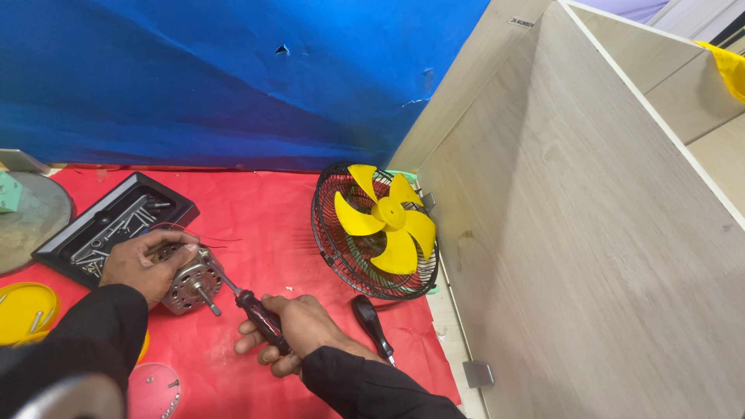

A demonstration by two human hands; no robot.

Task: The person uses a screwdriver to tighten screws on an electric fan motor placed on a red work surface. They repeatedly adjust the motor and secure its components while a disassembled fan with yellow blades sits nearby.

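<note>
The person's forearms run off the bottom edge, both in black sleeves, and a blurred grey shape fills the bottom-left corner too close to make out. A grey disc and a pale green block are cut off at the left edge. The left hand covers the back of the motor, so what lies under the fingers there cannot be seen; thin dark wires trail from it across the cloth.

The left hand is closed over the small metal fan motor, which lies on its side on the red-covered desk with its shaft pointing toward the viewer. The right hand is wrapped tight around the dark red and black handle of a screwdriver, whose shank runs up-left to the motor housing; the tip itself is hard to see against the metal.

One more screwdriver, black-handled, lies free on the desk just right of the right hand. One black wire fan guard leans upright against the pale wooden panel, with one yellow blade wheel of five blades resting in it. One black tray of screws and small metal parts sits behind the left hand. One yellow round lid holding a few screws lies at the left, and one pink disc lies near the bottom.
</note>
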